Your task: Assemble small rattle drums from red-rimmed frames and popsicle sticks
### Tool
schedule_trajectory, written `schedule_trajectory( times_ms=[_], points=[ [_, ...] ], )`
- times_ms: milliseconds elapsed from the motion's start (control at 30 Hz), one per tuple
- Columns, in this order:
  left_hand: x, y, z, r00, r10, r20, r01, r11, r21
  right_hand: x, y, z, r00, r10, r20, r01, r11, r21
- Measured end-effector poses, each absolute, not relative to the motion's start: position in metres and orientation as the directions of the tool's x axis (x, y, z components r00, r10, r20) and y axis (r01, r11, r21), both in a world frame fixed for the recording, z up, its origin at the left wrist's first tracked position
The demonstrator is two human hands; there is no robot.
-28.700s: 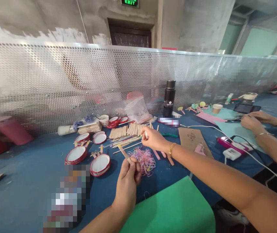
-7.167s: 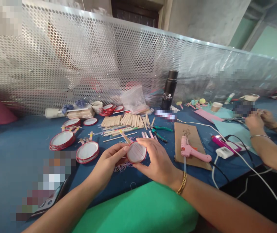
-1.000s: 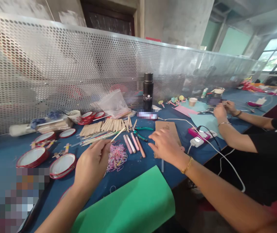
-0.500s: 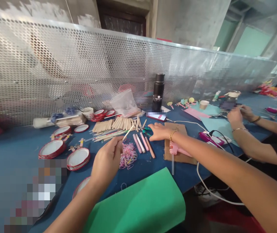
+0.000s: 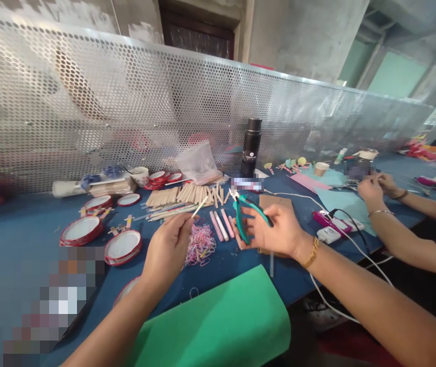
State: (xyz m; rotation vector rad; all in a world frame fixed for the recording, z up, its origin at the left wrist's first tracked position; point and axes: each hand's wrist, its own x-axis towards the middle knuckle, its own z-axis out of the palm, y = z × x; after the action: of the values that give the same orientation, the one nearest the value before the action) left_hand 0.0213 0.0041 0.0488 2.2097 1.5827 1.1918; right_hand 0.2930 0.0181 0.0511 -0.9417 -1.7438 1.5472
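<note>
1. Two bare hands were above a blue desk [image 5: 22, 219]. A tangle of pink and purple bands [image 5: 201, 242] served as the clock's centre, with 12 o'clock farthest from the wearer.
2. At 9 o'clock, the left hand [image 5: 168, 243] pinched a thin pale stick [image 5: 200, 206], whose free end slanted up toward 12.
3. At 2 o'clock, the right hand [image 5: 275, 229] loosely held green-handled pliers [image 5: 256, 206], fingers spread around the parted handles. The pliers did not touch the stick; they looked ready in hand but not yet applied.
4. Around 9 to 10 o'clock lay red-rimmed white discs [image 5: 123, 244], some stacked, with short wooden pieces [image 5: 128, 221] close by. This group seemed further along, though whether pieces and discs were joined could not be told.
5. Near 11 o'clock, many wooden sticks [image 5: 187, 194] lay loose, seemingly unused, so plenty appeared left.
6. At 6 o'clock spread a green sheet [image 5: 218, 316]. A co-worker's hands [image 5: 370, 191] were well apart, between 2 and 3.
</note>
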Motion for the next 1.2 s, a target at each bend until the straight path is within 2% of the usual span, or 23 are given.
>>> schedule_trajectory(
  times_ms=[133, 267, 333, 433, 533, 633, 833, 1033, 1200],
  points=[
    [0.023, 0.001, 0.05, 0.133, 0.849, 0.511, 0.73, -0.433, 0.53, 0.274, -0.019, 0.048, -0.458, 0.889, -0.022, 0.178, 0.067, -0.982],
    [0.023, -0.002, 0.052, 0.138, 0.848, 0.512, 0.732, -0.436, 0.524, 0.26, -0.034, 0.044, -0.395, 0.918, -0.019, 0.035, -0.006, -0.999],
    [0.023, -0.003, 0.054, 0.142, 0.838, 0.528, 0.742, -0.443, 0.504, 0.258, -0.038, 0.041, -0.406, 0.914, -0.016, 0.052, 0.006, -0.999],
    [0.023, -0.006, 0.057, 0.151, 0.831, 0.535, 0.764, -0.442, 0.47, 0.256, -0.042, 0.038, -0.411, 0.908, 0.075, 0.209, 0.174, -0.962],
    [0.024, -0.008, 0.059, 0.176, 0.826, 0.536, 0.772, -0.454, 0.445, 0.253, -0.045, 0.037, -0.403, 0.89, 0.214, 0.339, 0.362, -0.868],
    [0.024, -0.01, 0.058, 0.193, 0.812, 0.551, 0.765, -0.476, 0.434, 0.248, -0.046, 0.038, -0.393, 0.884, 0.254, 0.419, 0.418, -0.806],
    [0.025, -0.012, 0.058, 0.24, 0.794, 0.559, 0.775, -0.503, 0.383, 0.242, -0.044, 0.037, -0.407, 0.877, 0.257, 0.441, 0.435, -0.785],
    [0.025, -0.011, 0.055, 0.259, 0.778, 0.573, 0.797, -0.507, 0.329, 0.238, -0.042, 0.036, -0.401, 0.891, 0.213, 0.412, 0.383, -0.827],
    [0.024, -0.01, 0.054, 0.267, 0.769, 0.581, 0.806, -0.509, 0.302, 0.237, -0.041, 0.036, -0.393, 0.89, 0.229, 0.364, 0.38, -0.851]
  ],
)
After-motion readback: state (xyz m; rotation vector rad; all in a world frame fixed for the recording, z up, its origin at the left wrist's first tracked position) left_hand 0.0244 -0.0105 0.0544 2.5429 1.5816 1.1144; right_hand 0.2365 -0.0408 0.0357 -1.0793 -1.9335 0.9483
